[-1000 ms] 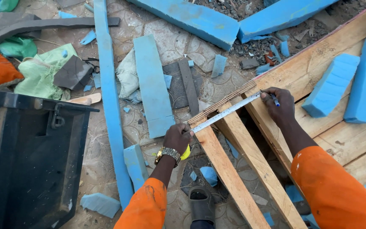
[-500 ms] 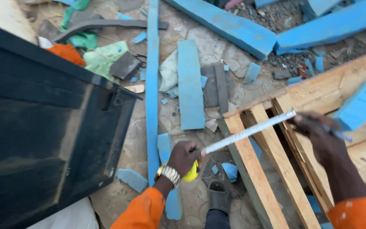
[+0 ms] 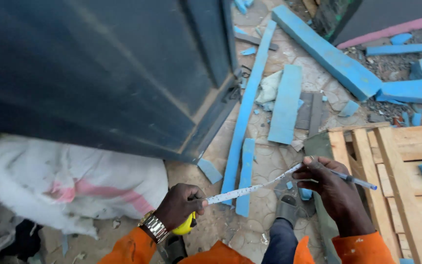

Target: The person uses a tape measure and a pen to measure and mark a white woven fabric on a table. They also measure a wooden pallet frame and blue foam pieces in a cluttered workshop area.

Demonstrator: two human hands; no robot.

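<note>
Lifted clear of the wooden pallet (image 3: pixel 396 171) now: tape measure (image 3: pixel 184 226) in left hand (image 3: pixel 180 205), grip closed on its yellow case; right hand (image 3: pixel 330 188) pinching blade end and blue pen (image 3: pixel 355 181), left of the pallet.

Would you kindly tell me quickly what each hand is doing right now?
Left hand: closed around the yellow tape measure case.
Right hand: closed, pinching the white tape blade's end and holding a blue pen.
</note>
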